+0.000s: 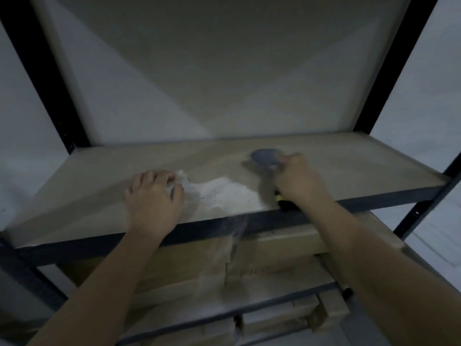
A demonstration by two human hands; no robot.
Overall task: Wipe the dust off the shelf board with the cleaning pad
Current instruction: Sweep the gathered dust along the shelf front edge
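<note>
We observe the shelf board, pale and dusty, sitting in a dark metal frame against a light wall. All positions below are given relative to this board.

Left hand: lies palm down on the board near its front edge, left of centre. The fingers are bent over the left end of a white cloth and seem to press it to the surface. The cloth spreads rightward from the hand across the middle of the board, reaching close to the front edge.

Right hand: on the board right of centre, fingers curled tight around a tool. The tool's head is the cleaning pad, round and grey-blue, which lies on the board just beyond the knuckles, toward the back. A dark handle with a yellow mark shows below the wrist, at the board's front edge. The hand and pad are blurred, so we cannot tell finer detail of the grip.

A faint haze of dust hangs over the front rail and just beneath it, between the two forearms.

Under the board, tan cardboard boxes fill the lower levels of the rack.
</note>
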